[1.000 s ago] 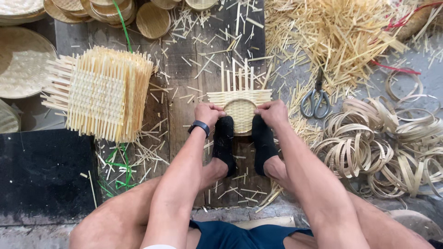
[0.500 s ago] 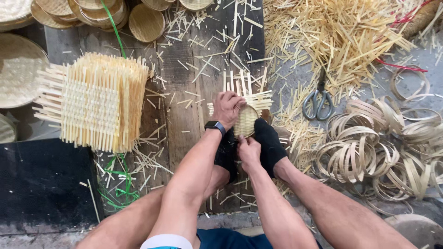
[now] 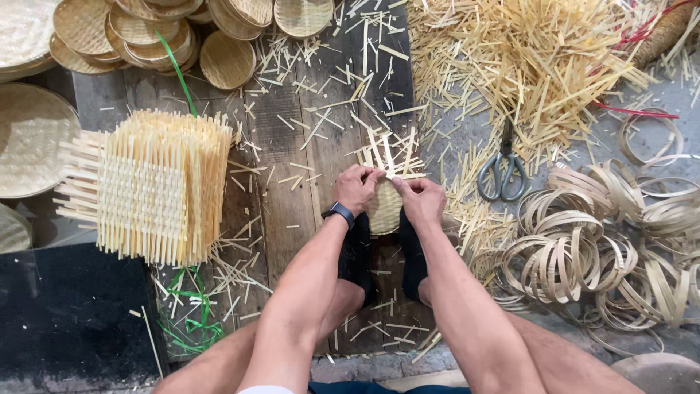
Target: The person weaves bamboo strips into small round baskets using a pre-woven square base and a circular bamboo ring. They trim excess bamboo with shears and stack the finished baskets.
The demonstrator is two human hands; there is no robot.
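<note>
On the wooden floor boards (image 3: 292, 146) littered with bamboo offcuts, we now hold the small woven piece (image 3: 385, 208) upright between our feet, no longer flat. Our left hand (image 3: 357, 188) and right hand (image 3: 421, 198) have closed in, fingers pinched on its top strips.

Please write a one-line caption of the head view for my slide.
Both hands, left hand and right hand, grip a small woven bamboo mat on a wooden board, scissors nearby.

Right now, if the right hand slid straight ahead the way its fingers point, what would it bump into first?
Probably the left hand: the right hand points inward, and both pinch the small woven mat, fingertips nearly touching. Depth is hard to judge.
</note>
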